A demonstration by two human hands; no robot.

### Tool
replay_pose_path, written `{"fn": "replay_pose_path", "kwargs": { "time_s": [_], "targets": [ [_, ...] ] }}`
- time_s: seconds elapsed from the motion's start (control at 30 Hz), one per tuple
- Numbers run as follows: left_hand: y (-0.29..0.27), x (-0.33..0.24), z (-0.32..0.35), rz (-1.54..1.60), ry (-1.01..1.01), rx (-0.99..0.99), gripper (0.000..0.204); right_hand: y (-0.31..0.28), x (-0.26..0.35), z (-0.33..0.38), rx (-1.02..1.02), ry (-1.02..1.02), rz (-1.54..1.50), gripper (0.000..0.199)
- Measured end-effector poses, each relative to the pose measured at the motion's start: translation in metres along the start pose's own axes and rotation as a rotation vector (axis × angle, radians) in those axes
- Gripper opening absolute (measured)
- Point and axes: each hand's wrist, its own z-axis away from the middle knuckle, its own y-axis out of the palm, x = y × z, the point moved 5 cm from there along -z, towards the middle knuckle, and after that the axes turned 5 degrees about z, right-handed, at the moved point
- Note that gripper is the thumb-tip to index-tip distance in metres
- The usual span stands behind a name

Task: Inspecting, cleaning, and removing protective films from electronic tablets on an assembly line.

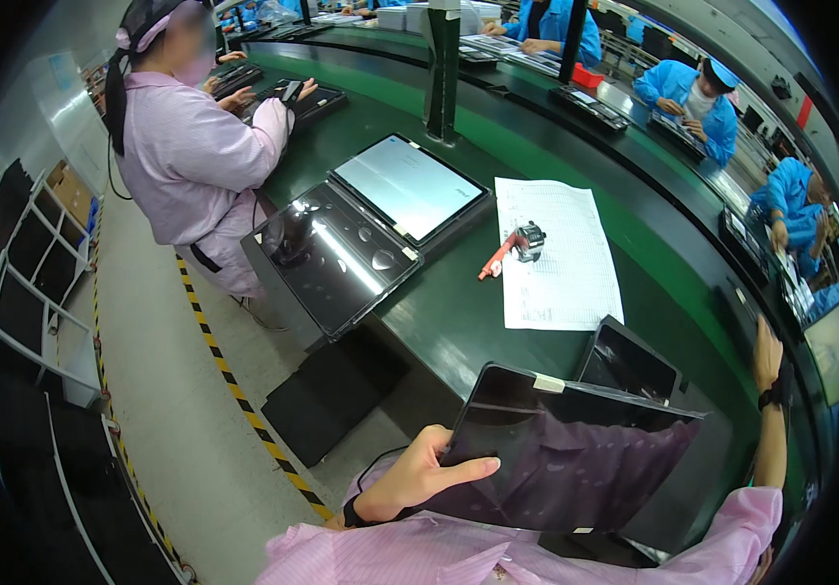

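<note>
My left hand [429,475] grips the left edge of a glossy dark screen panel [585,458], its thumb lying on the face. The panel is tilted in front of my body, and a cream tab [549,384] sticks to its top edge. Behind it, another dark panel [629,361] is partly hidden. Out to the right, my right hand [768,356] stretches over the dark rail of the line with its fingers extended. It seems to hold nothing; whether it touches the rail I cannot tell.
A printed sheet [561,283] lies on the green bench [439,331] under a black roll and a red tool [499,255]. Left of it stand a lit screen [409,185] and a dark glossy panel [331,258]. A co-worker in pink [195,146] works at far left; several in blue sit across.
</note>
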Motion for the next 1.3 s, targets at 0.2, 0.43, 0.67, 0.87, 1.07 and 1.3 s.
{"fn": "replay_pose_path", "kwargs": {
  "time_s": [0.2,0.43,0.67,0.87,1.07,1.3],
  "targets": [
    [0.002,0.009,0.019,0.014,0.053,0.183,0.014,-0.226,0.155,-0.027,-0.458,-0.204,-0.321,0.05],
    [-0.053,-0.001,0.081,0.235,0.17,0.011,0.032,-0.418,0.402,-0.092,-0.77,-0.608,-0.244,0.042],
    [-0.141,0.044,0.157,0.487,0.591,-0.199,0.069,-0.435,0.588,-0.165,-0.891,-0.562,-0.312,0.016],
    [-0.181,0.049,0.166,0.003,0.612,-0.783,0.049,-0.393,0.639,-0.186,-0.667,-0.494,-0.408,0.017],
    [-0.179,0.02,0.075,-0.025,0.781,-0.636,0.053,-0.409,0.567,-0.155,-0.081,-0.618,-1.169,0.056],
    [-0.215,0.043,0.032,0.201,0.844,-0.414,0.057,-0.471,0.351,0.045,0.442,-0.628,-2.158,0.069]
  ]
}}
